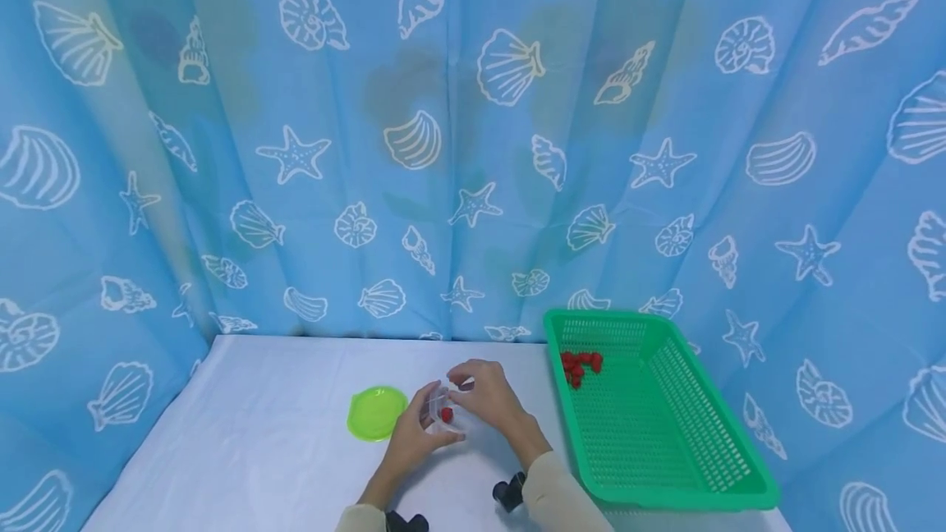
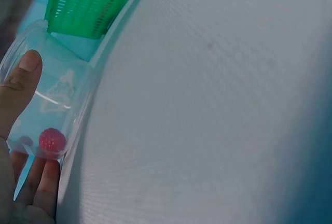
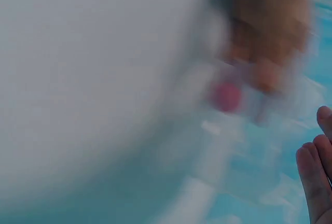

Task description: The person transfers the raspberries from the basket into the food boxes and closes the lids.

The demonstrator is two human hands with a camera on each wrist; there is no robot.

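Note:
My left hand (image 1: 415, 432) grips a clear plastic tub (image 2: 62, 86), thumb on one side and fingers on the other; the tub is tilted on its side. Inside it lies a red raspberry (image 2: 52, 140), with bumpy skin. Over the tub's mouth is my right hand (image 1: 488, 392), its fingertips near the rim. In the right wrist view those fingers (image 3: 310, 175) look fairly straight, with nothing seen between them. The tub and left hand are blurred there. A lime-green round lid (image 1: 377, 414) lies flat on the table, left of the left hand.
A green perforated basket (image 1: 665, 433) stands to the right, with several red berries (image 1: 576, 369) in its far left corner. White cloth covers the table (image 1: 259, 442). A blue shell-patterned curtain (image 1: 443, 212) hangs behind and at both sides.

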